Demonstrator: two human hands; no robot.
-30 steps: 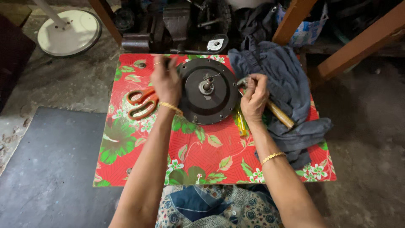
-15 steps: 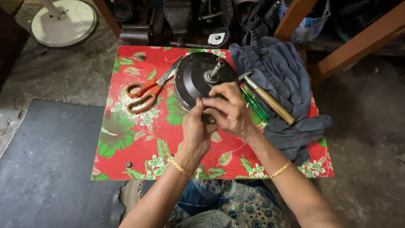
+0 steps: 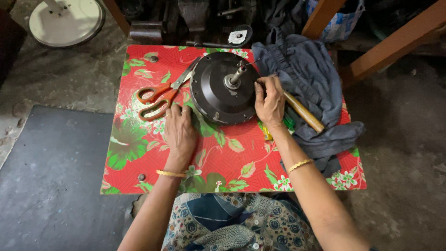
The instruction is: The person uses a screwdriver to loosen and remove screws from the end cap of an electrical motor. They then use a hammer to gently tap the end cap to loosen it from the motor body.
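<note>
On floral red table (image 3: 153,176), round black motor (image 3: 223,88), steel shaft upright

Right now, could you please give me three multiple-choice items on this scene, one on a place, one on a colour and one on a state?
1. Where do the orange-handled scissors lie?
A. left of the round black metal motor housing
B. on the grey cloth
C. on the floor

2. What colour is the flowered table cover?
A. blue
B. red
C. white

3. How does the left hand rest?
A. closed around the scissors
B. lifted off the table
C. flat on the cover, holding nothing

Answers:
1 A, the scissors lie on the cover with their blades pointing at the housing's left rim.
2 B, the ground between the green leaves is red.
3 C, the palm is down by the housing's lower left edge, while the right hand touches its right rim.
</note>
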